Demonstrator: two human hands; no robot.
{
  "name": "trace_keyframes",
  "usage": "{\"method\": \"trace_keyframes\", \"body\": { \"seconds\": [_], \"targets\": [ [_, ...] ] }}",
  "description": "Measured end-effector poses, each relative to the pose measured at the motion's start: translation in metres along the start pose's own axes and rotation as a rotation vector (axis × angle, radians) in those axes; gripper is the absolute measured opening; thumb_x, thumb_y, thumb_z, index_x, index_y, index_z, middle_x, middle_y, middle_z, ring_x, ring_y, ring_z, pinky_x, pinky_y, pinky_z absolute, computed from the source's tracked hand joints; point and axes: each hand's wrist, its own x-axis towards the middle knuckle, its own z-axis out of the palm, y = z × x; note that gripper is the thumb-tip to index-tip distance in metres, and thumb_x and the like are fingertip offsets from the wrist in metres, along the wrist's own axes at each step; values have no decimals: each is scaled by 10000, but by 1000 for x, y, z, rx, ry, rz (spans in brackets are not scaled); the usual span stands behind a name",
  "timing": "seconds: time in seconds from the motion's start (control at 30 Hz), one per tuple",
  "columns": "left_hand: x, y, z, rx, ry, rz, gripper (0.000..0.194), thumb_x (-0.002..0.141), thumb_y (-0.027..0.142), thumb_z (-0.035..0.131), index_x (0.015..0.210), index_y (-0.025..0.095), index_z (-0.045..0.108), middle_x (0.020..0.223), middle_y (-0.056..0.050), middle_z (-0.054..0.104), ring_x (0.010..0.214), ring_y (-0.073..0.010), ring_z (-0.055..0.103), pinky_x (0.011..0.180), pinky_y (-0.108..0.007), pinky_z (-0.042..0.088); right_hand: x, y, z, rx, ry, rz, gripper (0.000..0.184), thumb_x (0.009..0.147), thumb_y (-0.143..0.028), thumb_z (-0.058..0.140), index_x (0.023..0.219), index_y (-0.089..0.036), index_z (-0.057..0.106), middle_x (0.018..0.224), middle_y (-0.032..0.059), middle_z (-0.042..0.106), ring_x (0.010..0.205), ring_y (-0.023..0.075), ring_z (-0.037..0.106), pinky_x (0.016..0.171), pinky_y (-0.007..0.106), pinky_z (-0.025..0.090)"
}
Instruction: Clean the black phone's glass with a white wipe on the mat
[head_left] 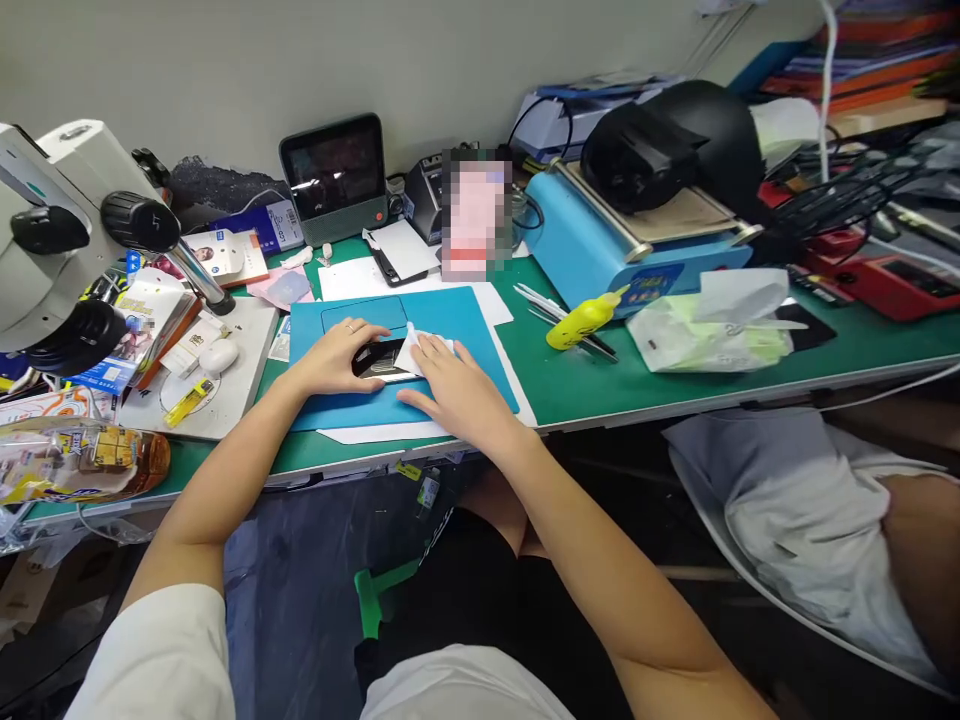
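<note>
A smartphone (377, 358) with a dark, glossy face lies on the blue work mat (465, 320). My left hand (334, 358) grips its left end, the thumb along the near edge and the fingers along the far edge. Over the phone's right end, my right hand (457, 390) presses a folded white tissue (407, 352), with the fingers on top of it and the thumb out to the side. Part of the tissue and the phone's right end are hidden under that hand.
Left stand a microscope (71, 250) and a drink bottle (82, 460). Behind the mat are a smart display (335, 180) and a black phone frame (384, 262). To the right are a yellow squeeze bottle (581, 322), a tissue pack (697, 335) and a blue machine (600, 245). Another person's leg shows at right.
</note>
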Motion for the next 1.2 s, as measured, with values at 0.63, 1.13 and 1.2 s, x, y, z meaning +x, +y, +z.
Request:
{"method": "trace_keyframes", "body": {
  "seconds": [0.63, 1.13, 1.2],
  "targets": [
    [3, 3, -5, 0, 5, -15, 757, 800, 568, 752, 1433, 197, 566, 1250, -127, 652, 1162, -337, 592, 1067, -511, 467, -2, -10, -4, -14, 5, 26, 790, 1109, -578, 420, 1644, 3, 415, 1754, 234, 346, 1648, 369, 330, 1350, 585, 265],
    [0, 1, -3, 14, 25, 21, 701, 831, 555, 737, 1415, 203, 571, 1235, -127, 657, 1138, -324, 603, 1031, -479, 477, 35, -10, -24, 3, -30, -25, 626, 1109, -524, 483, 1513, -58, 593, 1618, 227, 573, 1536, 368, 512, 1313, 597, 317],
    [0, 1, -4, 17, 26, 19, 694, 834, 555, 737, 1409, 203, 573, 1233, -125, 660, 1127, -320, 607, 1028, -476, 477, 39, -9, -24, 12, -35, -25, 595, 1114, -505, 478, 1510, -76, 597, 1610, 217, 586, 1526, 364, 526, 1306, 602, 323]
  ]
}}
